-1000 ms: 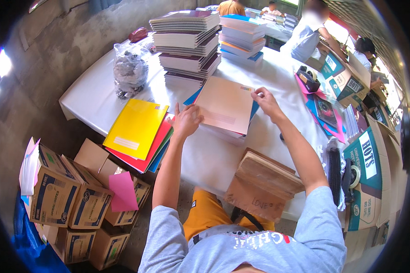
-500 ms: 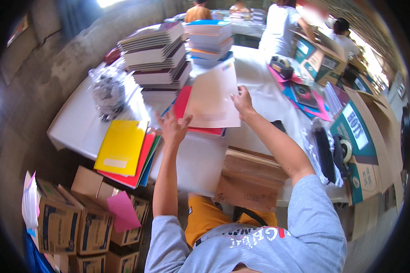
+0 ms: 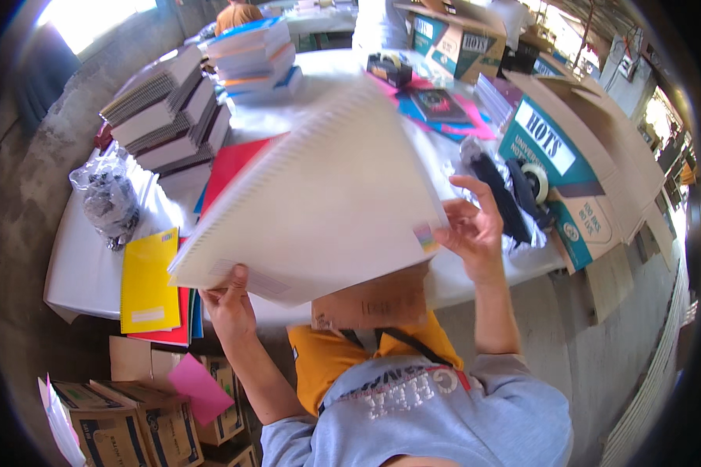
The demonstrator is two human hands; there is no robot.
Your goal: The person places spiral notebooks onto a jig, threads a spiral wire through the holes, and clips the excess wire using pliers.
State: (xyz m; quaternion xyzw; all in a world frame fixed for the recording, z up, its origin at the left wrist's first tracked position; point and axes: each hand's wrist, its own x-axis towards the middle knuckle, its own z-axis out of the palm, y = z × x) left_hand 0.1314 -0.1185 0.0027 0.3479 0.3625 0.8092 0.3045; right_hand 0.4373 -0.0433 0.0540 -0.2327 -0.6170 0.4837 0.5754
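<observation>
A large white spiral-bound notebook [image 3: 327, 194] is held up, tilted, in front of me, its wire spine along the upper left edge. My left hand [image 3: 232, 311] pinches its lower left edge, thumb on top. At the right edge, my right hand [image 3: 475, 229] has its thumb by a small coloured label and its index finger raised; its other fingers are partly hidden. Behind the white notebook, a red one [image 3: 237, 167] lies partly covered on the table. Near my left hand, a yellow spiral notebook [image 3: 149, 284] rests on red and blue ones at the table edge.
Tall stacks of spiral notebooks [image 3: 163, 117] and blue-topped books [image 3: 249, 58] stand far left, near a plastic bag of dark bits [image 3: 105, 198]. On the right are a tape dispenser [image 3: 389, 70], dark plastic-wrapped items [image 3: 498, 191] and an open carton [image 3: 553, 156]. Brown boxes [image 3: 113, 440] sit lower left.
The white notebook has been lifted from the red one toward me and turned. My left hand, open before, now grips its edge; my right hand has come nearer. The view has shifted right.
</observation>
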